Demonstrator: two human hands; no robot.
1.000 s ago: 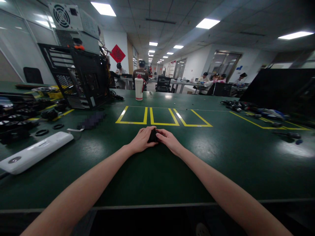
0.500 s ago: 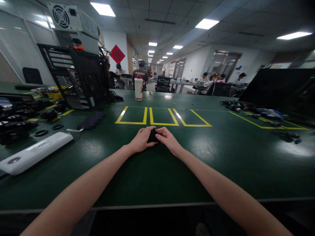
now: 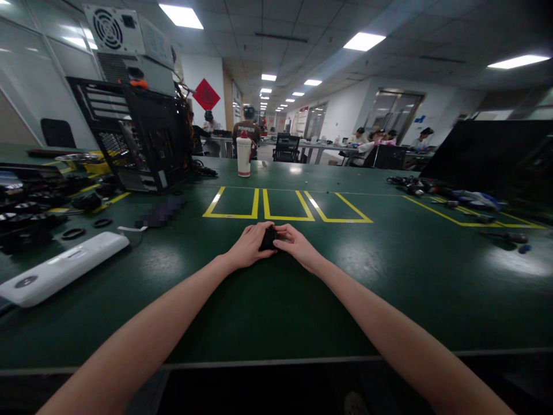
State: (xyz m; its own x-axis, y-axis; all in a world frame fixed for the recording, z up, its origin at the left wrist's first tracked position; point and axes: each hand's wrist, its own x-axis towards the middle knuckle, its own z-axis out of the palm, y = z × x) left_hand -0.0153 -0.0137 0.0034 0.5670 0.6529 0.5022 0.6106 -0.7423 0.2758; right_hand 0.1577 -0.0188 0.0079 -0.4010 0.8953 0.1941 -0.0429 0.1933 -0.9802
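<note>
Between my two hands is a small black object (image 3: 268,238), mostly covered by fingers, so its kind does not show. My left hand (image 3: 250,246) wraps round its left side, thumb below and fingers over the top. From the right, my right hand (image 3: 296,244) pinches its edge with thumb and fingertips. Both hands are low over the green table (image 3: 276,311), just in front of the yellow tape outlines (image 3: 288,218). Whether the object touches the tabletop I cannot tell.
On the left stand an open black computer case (image 3: 151,135) with a power supply (image 3: 125,34) on top, and a white power strip (image 3: 64,268). A lidded cup (image 3: 244,157) is at the back. Cables and tools (image 3: 470,202) lie right, before a dark panel (image 3: 496,155). People sit farther off.
My right fingers have shifted slightly on the black object's right side. My left hand keeps the same hold, and the other things on the table stay put.
</note>
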